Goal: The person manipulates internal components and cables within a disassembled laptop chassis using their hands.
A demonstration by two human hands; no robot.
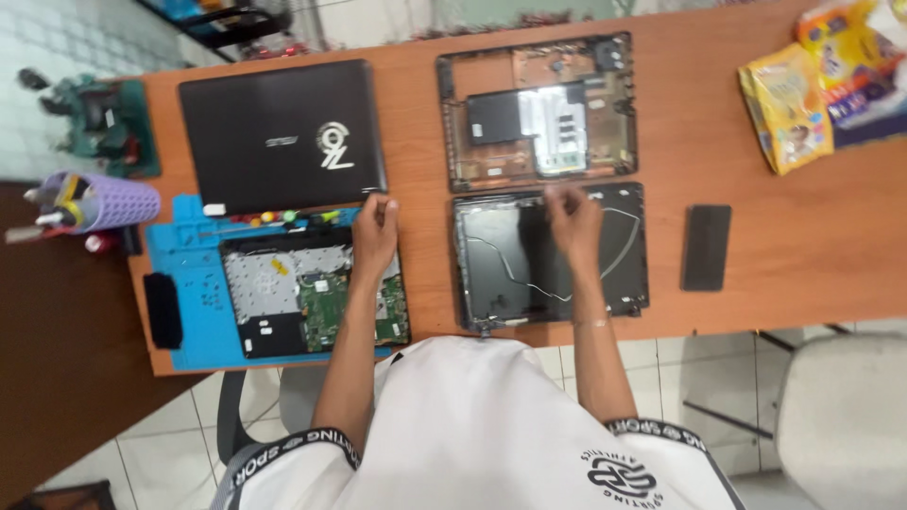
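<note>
Both grips empty; three laptop parts.

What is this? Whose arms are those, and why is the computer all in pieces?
You are looking down from a camera worn on a person's head, so the two arms are that person's own. They sit at a wooden table. The left hand rests at the edge of a closed black laptop, above an opened laptop base with a green circuit board, lying on a blue mat. The right hand touches an empty screen lid with thin wires inside. Behind it lies a bare bottom shell. A dark phone and yellow packets lie to the right. Whether either hand grips anything is hard to tell.
</note>
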